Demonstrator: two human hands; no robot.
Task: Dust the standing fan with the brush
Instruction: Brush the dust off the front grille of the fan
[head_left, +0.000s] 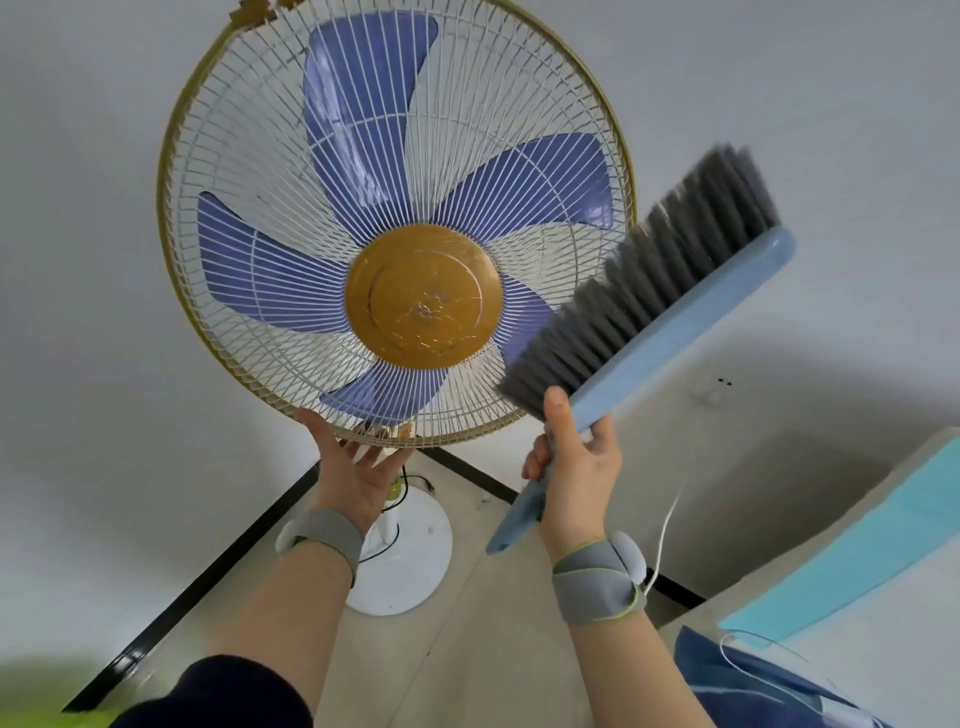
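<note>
Gripping the blue brush (660, 312) by its handle, your right hand (576, 467) angles the bristles toward the grille. Your left hand (358, 467), fingers spread, props the standing fan (400, 218) at its lower rim, likely steadying the tilted head for sweeping.

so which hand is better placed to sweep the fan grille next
Right. The right hand grips the brush, bristles turned toward the fan grille. The left hand is open, fingers at the grille's bottom edge, probably best used to steady it.
</note>
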